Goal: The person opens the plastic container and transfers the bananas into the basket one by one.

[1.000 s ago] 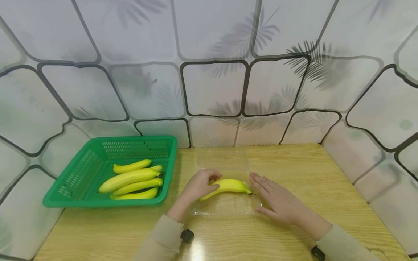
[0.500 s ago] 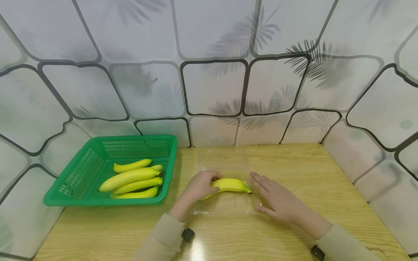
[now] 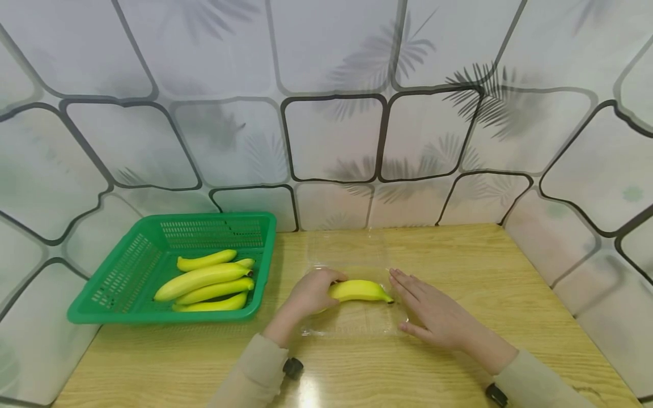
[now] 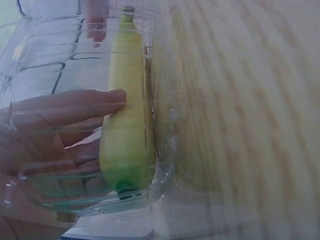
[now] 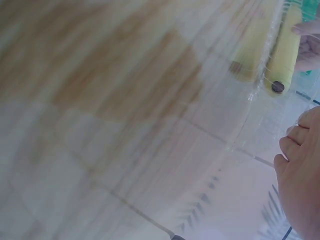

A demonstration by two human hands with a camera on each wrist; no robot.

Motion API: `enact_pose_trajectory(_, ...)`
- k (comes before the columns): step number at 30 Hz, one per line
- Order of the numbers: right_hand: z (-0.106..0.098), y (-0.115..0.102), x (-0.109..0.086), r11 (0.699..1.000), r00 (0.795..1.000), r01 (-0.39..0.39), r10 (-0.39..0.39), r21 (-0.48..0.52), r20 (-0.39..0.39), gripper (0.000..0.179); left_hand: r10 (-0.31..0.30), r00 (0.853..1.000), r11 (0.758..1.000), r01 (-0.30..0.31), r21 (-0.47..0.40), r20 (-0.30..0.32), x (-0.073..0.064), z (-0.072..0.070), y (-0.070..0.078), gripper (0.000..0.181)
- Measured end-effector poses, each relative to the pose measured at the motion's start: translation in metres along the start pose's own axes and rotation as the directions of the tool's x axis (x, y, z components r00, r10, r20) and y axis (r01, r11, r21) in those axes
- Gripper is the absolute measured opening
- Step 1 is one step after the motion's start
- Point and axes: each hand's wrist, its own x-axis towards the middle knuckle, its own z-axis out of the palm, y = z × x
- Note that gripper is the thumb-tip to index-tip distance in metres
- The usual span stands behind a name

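A yellow banana (image 3: 361, 290) lies crosswise in a clear plastic clamshell box (image 3: 357, 326) with its lid laid back toward the wall. My left hand (image 3: 312, 294) is inside the box, gripping the banana's left end. In the left wrist view the thumb presses on the near side of the banana (image 4: 127, 135) and the fingers lie behind it, seen through the clear wall. Fairly straight fingers of my right hand (image 3: 436, 314) rest at the box's right side. The right wrist view shows this hand (image 5: 302, 165) close to the box, apart from the banana (image 5: 285, 55).
A green plastic basket (image 3: 173, 317) with several bananas (image 3: 201, 281) stands at the left of the wooden table (image 3: 484, 266). Patterned wall covering (image 3: 331, 139) rises behind the table and along both sides.
My left fingers and thumb have closed from loosely around the banana's left end to a firmer grip. The right hand, the box and the basket stay where they were.
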Motion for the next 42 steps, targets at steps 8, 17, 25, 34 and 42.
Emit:
enact_pose_trajectory(8, 0.0, 0.0, 0.001, 1.0, 1.0, 0.0, 0.0, 0.0, -0.005, 0.088, -0.006, 1.0, 1.0, 0.006, -0.005, 0.02, -0.002, -0.002, 0.0, 0.051)
enact_pose_trajectory(17, -0.001, -0.001, 0.0, 1.0, 1.0, 0.001, -0.001, 0.005, -0.013, 0.092, 0.0, 1.0, 0.999, 0.0, -0.047, 0.017, -0.002, -0.002, -0.002, 0.052)
enact_pose_trajectory(25, -0.001, -0.001, 0.001, 1.0, 1.0, 0.005, -0.005, 0.001, -0.026, 0.088, 0.054, 0.998, 0.994, -0.057, -0.093, -0.035, -0.003, -0.003, -0.006, 0.049)
enact_pose_trajectory(34, -0.001, -0.001, 0.001, 1.0, 1.0, 0.009, -0.009, -0.003, -0.028, 0.09, 0.055, 0.997, 0.977, -0.066, -0.205, -0.06, -0.005, -0.006, -0.009, 0.046)
enact_pose_trajectory(42, 0.0, -0.002, 0.001, 1.0, 1.0, -0.002, 0.002, 0.001, -0.023, 0.088, 0.036, 0.995, 0.958, -0.062, -0.279, -0.098, -0.006, -0.004, -0.01, 0.04)
